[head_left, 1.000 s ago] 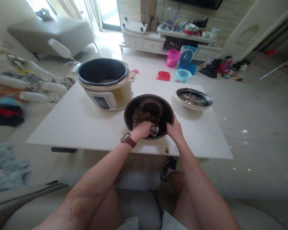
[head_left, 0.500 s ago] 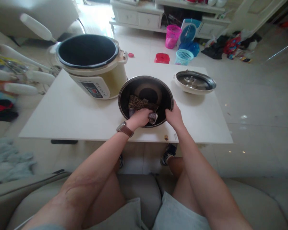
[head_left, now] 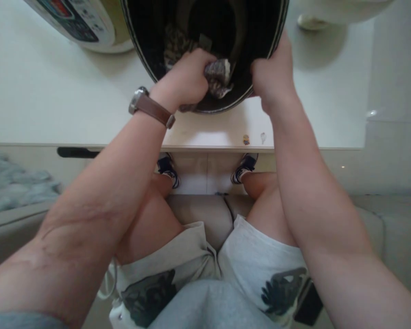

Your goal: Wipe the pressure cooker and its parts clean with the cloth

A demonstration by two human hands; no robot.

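A black inner pot (head_left: 260, 27) stands on the white table (head_left: 55, 100), cut off by the top of the picture. My left hand (head_left: 183, 80), with a brown-strapped watch on its wrist, is closed on a dark patterned cloth (head_left: 217, 75) inside the pot near its front wall. My right hand (head_left: 272, 73) grips the pot's front right rim, fingers curled over the edge.
The base of a cream rice cooker (head_left: 85, 23) with a control panel is at the top left. A pale lid (head_left: 329, 11) shows at the top right. The table's front edge runs above my knees; I sit on a grey sofa (head_left: 198, 208). A grey rug (head_left: 17, 187) lies left.
The view has tipped down and closer, so the room and most of the cooker left the picture. Both hands keep their hold on cloth and pot.
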